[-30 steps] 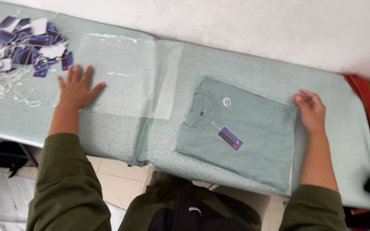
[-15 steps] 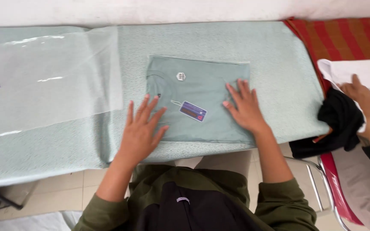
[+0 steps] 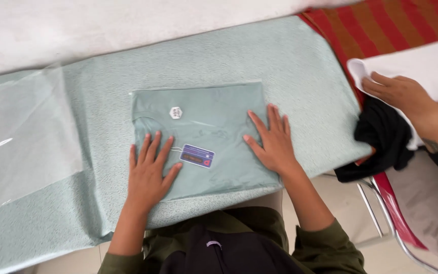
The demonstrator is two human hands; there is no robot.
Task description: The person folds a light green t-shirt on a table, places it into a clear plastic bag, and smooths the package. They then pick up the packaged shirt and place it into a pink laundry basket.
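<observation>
A folded pale green shirt (image 3: 204, 109) lies flat on the green padded table (image 3: 300, 71). A purple hang tag (image 3: 197, 156) and a small white round sticker (image 3: 176, 112) show on its front. My left hand (image 3: 149, 171) presses flat on the shirt's lower left part, fingers spread, just left of the tag. My right hand (image 3: 271, 139) lies flat on the shirt's right side, fingers apart. Neither hand grips anything.
A clear plastic bag (image 3: 21, 137) lies on the table to the left. At the right, another person's hand (image 3: 401, 94) rests on white cloth (image 3: 422, 61) above a black garment (image 3: 381, 134). A red striped cloth (image 3: 381, 25) covers the far right.
The view has shifted right along the table. My left hand left the plastic bag and came onto the shirt; both hands now lie flat on it, a little wider apart.
</observation>
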